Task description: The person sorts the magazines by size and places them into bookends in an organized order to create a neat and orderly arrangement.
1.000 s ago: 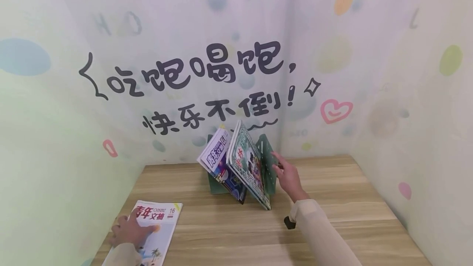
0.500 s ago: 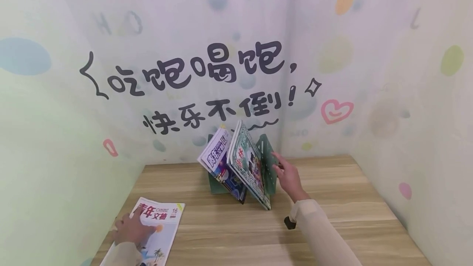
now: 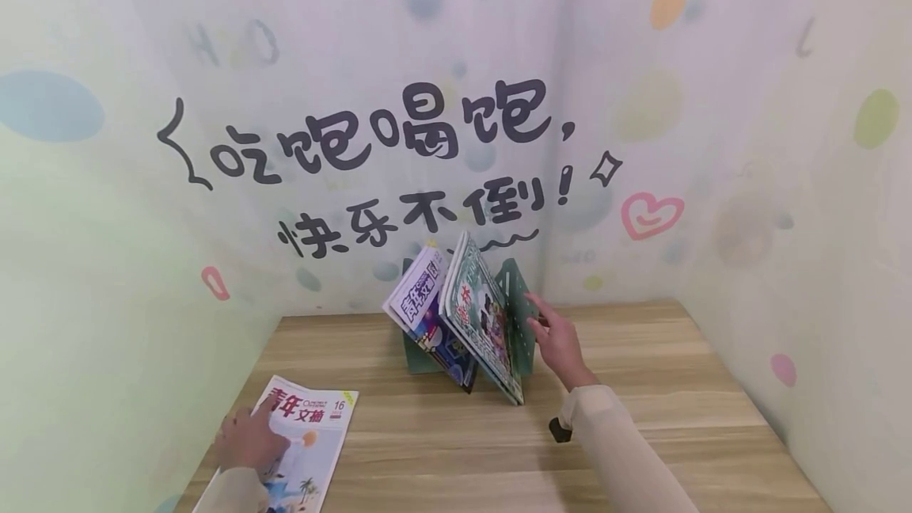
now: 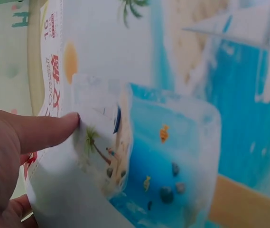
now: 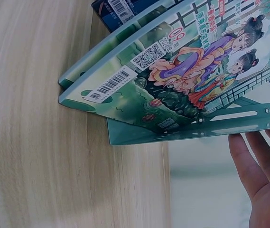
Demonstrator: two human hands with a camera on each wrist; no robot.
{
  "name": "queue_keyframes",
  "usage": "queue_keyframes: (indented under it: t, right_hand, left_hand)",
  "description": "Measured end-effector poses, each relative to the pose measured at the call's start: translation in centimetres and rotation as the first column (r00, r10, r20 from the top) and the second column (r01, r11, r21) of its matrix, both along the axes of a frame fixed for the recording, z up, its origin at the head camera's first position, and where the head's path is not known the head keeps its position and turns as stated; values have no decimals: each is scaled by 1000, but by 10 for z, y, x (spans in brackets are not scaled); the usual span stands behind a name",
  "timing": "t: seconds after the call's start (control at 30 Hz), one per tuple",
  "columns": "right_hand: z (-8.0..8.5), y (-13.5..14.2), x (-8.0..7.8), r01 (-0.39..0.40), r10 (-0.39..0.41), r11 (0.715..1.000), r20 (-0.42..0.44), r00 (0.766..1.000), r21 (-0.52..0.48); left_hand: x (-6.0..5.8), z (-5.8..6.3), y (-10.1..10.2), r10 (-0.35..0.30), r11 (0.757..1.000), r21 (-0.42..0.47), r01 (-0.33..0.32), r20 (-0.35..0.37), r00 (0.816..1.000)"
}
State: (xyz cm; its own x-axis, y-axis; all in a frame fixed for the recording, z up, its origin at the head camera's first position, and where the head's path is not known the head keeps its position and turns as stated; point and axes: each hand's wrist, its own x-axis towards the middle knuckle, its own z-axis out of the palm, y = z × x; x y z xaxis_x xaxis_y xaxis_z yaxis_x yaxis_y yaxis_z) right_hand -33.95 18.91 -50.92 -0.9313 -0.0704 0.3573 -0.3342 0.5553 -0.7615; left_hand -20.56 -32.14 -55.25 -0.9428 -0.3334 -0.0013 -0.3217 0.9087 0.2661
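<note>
A white magazine [image 3: 324, 450] with red title characters and a beach picture is at the front left of the table. My left hand [image 3: 249, 438] grips its left edge, the thumb [image 4: 54, 129] over the cover and other fingers partly hidden at the edge. At the table's back, a green metal bookend [image 3: 523, 323] stands with several magazines inside it, leaning left. Nearest is a green-covered magazine [image 3: 484, 315]; behind it is a purple and white magazine [image 3: 427, 315]. With extended fingers [image 5: 251, 166], my right hand [image 3: 559, 343] touches the bookend's right-hand upright from outside.
The wood-grain table [image 3: 641, 434] fits between pale printed walls. Its back edge meets the wall [image 3: 342, 220] with large black characters, close behind the bookend. A side wall [image 3: 93, 299] rises just left of the white magazine.
The white magazine and my left hand have shifted slightly, the magazine's top edge now a little farther from me. My right hand stays against the bookend, and the standing magazines keep their lean.
</note>
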Motion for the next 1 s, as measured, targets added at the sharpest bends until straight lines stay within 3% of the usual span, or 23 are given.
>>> queue_keyframes:
  t: [0.17,0.57,1.0]
  right_hand:
    - [-1,1,-1,4,-4,1000,-4,1000,4]
    - [0,0,-1,1,-1,1000,-3,1000,-11]
    - [0,0,-1,3,-3,1000,15,1000,-9]
  left_hand:
    - [-1,4,0,-2,1000,-13,2,8,1000]
    - [-8,9,-6,-82,997,5,82,40,996]
    - [-11,23,-7,-93,995,39,90,69,993]
